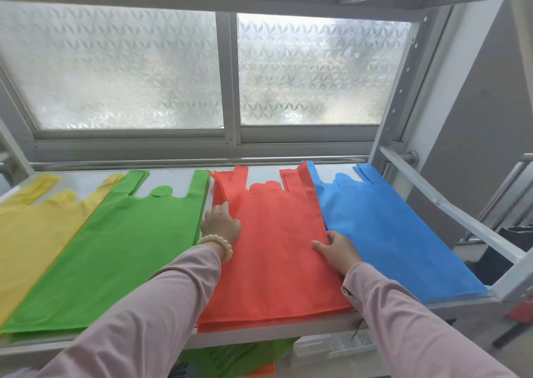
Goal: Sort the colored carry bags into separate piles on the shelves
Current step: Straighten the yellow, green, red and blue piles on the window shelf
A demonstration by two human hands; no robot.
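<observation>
Four flat piles of carry bags lie side by side on the white shelf (277, 333): yellow bags (31, 233) at the far left, then green bags (127, 250), red bags (274, 256) and blue bags (383, 233). My left hand (220, 223), with a bead bracelet on the wrist, holds the left edge of the red pile, its fingertips hidden under the fabric. My right hand (336, 250) holds the pile's right edge where it meets the blue pile, with the thumb lying on top of the red fabric.
A frosted window (230, 71) closes off the back of the shelf. A metal upright and side rail (450, 207) border the blue pile on the right. More green and orange bags (239, 360) and a white crate (340, 346) sit on the level below.
</observation>
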